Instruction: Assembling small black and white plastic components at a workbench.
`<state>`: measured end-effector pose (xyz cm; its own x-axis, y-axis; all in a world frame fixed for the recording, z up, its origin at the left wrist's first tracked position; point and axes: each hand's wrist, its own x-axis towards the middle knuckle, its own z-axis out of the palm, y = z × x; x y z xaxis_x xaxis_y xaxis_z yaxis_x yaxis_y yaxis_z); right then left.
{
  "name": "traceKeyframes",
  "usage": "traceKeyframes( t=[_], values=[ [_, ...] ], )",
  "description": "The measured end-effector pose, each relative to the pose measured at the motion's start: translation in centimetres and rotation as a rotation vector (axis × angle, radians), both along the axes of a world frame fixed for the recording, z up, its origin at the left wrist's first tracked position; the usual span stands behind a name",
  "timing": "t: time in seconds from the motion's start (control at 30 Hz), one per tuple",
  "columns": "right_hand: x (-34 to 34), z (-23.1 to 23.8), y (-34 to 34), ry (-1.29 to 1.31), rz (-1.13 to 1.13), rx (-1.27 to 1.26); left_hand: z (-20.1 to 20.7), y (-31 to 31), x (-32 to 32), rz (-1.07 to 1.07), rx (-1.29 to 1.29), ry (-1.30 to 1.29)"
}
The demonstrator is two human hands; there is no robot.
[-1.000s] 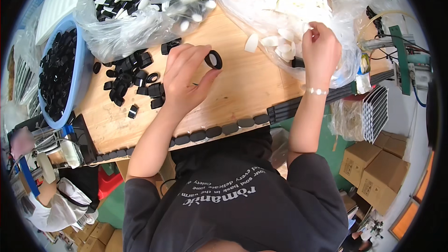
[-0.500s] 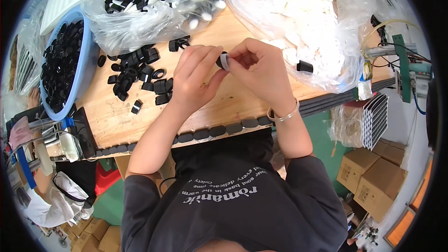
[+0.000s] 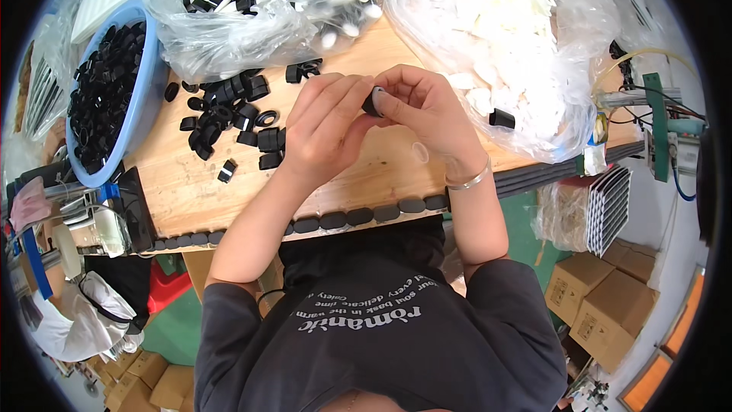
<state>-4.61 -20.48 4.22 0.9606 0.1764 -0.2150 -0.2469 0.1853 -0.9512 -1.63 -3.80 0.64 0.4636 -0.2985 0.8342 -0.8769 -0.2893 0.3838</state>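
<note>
Over the wooden table, my two hands meet around one small black plastic cap (image 3: 372, 102). My left hand (image 3: 324, 126) is closed on it from the left, its fingertips partly hiding it. My right hand (image 3: 425, 116) is closed too, with the thumb pressed against the cap's right side. A little greyish white shows at the cap's edge under that thumb. Below the right palm, a pale, thin oval piece (image 3: 419, 152) shows faintly; I cannot tell whether it lies on the wood or is falling. Loose black caps (image 3: 221, 103) are scattered left of my left hand.
At left stands a blue basin (image 3: 156, 99) of black parts. Behind are a clear bag (image 3: 229, 46) of black and white pieces and another bag (image 3: 564, 126) of white discs. One black cap (image 3: 502, 117) rests against the latter. Black pads (image 3: 360, 216) line the table's near edge.
The pale ring that stood between the right fingertips is now mostly out of sight at the cap. My right thumb has come onto the cap, and a pale oval has appeared below that hand.
</note>
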Motion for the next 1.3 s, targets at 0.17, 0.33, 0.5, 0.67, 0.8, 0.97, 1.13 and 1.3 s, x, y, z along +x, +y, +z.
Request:
traceKeyframes(
  t=[0.17, 0.33, 0.5, 0.67, 0.8, 0.97, 1.13, 1.3],
  values=[
    [0.4, -1.2, 0.3, -0.063, 0.028, 0.057, -0.4, 0.0, -0.1, 0.014, -0.012, -0.018],
    [0.6, -2.3, 0.9, -0.104, -0.006, 0.105, -0.5, 0.1, 0.2, 0.041, -0.004, -0.031],
    [0.9, -1.1, 0.8, -0.04, -0.066, -0.026, -0.1, 0.7, 1.1, 0.031, 0.065, 0.117],
    [1.2, -1.3, 0.1, -0.157, -0.062, -0.16, 0.2, 0.4, 0.3, 0.003, -0.1, 0.465],
    [1.4, -1.2, -0.3, -0.128, -0.164, -0.04, 0.2, 1.7, 0.6, -0.216, -0.335, 1.174],
    [0.8, -1.0, -0.3, -0.203, -0.1, -0.092, -0.3, 2.6, 0.9, -0.168, -0.372, 1.029],
    [1.2, 0.3, 0.2, -0.283, -0.103, -0.136, 0.0, 3.3, 1.4, -0.095, -0.211, 0.801],
    [9.0, 7.4, 0.1, -0.364, 0.071, -0.547, 0.2, 4.6, 2.6, -0.23, 0.001, 1.041]
  ],
)
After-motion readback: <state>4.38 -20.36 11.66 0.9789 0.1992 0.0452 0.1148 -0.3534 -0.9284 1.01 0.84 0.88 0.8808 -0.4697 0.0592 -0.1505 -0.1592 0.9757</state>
